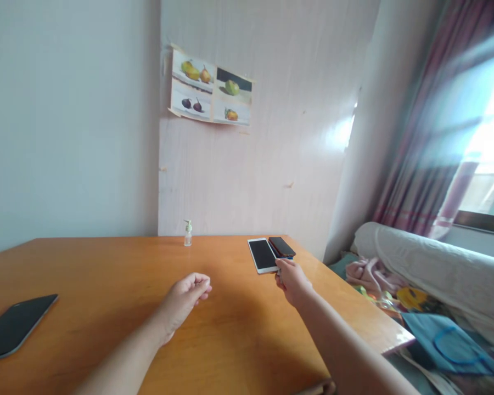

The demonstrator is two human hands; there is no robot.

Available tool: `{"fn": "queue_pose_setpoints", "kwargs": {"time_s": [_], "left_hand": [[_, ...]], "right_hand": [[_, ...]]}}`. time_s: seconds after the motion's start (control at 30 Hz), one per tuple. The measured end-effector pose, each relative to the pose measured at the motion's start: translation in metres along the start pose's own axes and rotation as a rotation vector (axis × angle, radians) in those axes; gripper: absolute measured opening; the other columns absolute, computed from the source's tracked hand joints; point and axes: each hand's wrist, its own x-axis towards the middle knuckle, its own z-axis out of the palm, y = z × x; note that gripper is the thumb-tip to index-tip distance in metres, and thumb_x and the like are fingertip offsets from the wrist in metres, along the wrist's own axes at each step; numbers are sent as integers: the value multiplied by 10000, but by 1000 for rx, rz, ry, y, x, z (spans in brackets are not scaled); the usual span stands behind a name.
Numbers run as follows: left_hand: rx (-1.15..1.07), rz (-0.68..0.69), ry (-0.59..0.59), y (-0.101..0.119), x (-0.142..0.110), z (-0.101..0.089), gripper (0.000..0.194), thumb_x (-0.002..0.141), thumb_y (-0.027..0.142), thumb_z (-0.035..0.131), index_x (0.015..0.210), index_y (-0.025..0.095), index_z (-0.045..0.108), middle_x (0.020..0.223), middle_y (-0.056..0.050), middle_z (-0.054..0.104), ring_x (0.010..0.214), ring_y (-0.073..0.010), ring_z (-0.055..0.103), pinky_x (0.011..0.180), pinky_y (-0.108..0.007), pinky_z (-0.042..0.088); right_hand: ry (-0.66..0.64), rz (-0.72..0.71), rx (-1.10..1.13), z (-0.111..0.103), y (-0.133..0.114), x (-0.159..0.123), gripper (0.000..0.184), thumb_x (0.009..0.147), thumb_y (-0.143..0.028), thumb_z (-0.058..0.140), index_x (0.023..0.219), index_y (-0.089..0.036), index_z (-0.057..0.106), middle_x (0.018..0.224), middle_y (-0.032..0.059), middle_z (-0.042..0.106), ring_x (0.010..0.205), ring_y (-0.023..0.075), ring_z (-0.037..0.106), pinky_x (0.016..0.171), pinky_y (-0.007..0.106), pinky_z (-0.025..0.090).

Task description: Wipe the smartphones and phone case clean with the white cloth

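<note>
My left hand [190,291] hovers over the middle of the wooden table [107,274], fingers curled in against the thumb, with nothing seen sticking out of them. Farther right, my right hand [291,278] is closed in a pinch at the near right corner of a white-framed tablet [262,255]. A small greyish bit shows below its fingertips, but what it grips is hidden. Whether the hand touches the tablet I cannot tell. Just behind it lies a dark phone-like slab [282,247], beside the tablet. Both screens are dark.
A small clear pump bottle [188,234] stands near the table's back edge. At the left lies a dark flat tablet-like device [18,327]. Part of a brown object [319,387] shows at the bottom. Past the table's right edge are piled fabrics [379,277] and a blue bag-like item [448,343].
</note>
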Motion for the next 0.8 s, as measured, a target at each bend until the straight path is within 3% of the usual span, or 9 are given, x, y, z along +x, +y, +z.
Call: {"fn": "queue_pose_setpoints", "kwargs": {"time_s": [0.17, 0.3, 0.43, 0.67, 0.8], "left_hand": [[86, 28, 16, 1, -1, 6, 427, 769, 589, 553, 916, 193, 613, 918, -62, 715, 819, -212, 640, 708, -310, 443], [115, 43, 3, -1, 0, 7, 432, 757, 609, 544, 879, 199, 611, 862, -46, 702, 783, -203, 626, 676, -297, 444], [120, 37, 3, 0, 0, 6, 453, 748, 629, 548, 872, 199, 620, 857, -47, 698, 787, -208, 627, 680, -301, 453], [141, 40, -8, 1, -1, 6, 443, 762, 618, 547, 876, 195, 613, 839, -41, 692, 786, -206, 619, 717, -316, 459], [143, 37, -17, 2, -1, 6, 440, 764, 614, 543, 885, 195, 611, 843, -41, 692, 790, -206, 616, 725, -320, 457]], "right_hand": [[174, -15, -116, -71, 8, 19, 225, 799, -362, 626, 733, -169, 530, 479, -35, 511, 336, 43, 350, 337, 162, 231], [268, 5, -181, -104, 18, 28, 222, 822, -357, 610, 737, -168, 531, 498, -7, 551, 332, 48, 357, 324, 162, 218], [286, 22, -212, -118, 26, 37, 260, 832, -389, 600, 702, -186, 502, 461, -21, 510, 316, 56, 321, 304, 176, 183], [307, 13, -285, -122, 34, 42, 284, 804, -433, 621, 716, -186, 513, 426, -72, 414, 314, 52, 296, 327, 187, 200], [326, -33, -393, -124, 37, 39, 332, 729, -468, 683, 808, -156, 605, 461, -44, 499, 367, 93, 418, 377, 217, 295]]}}
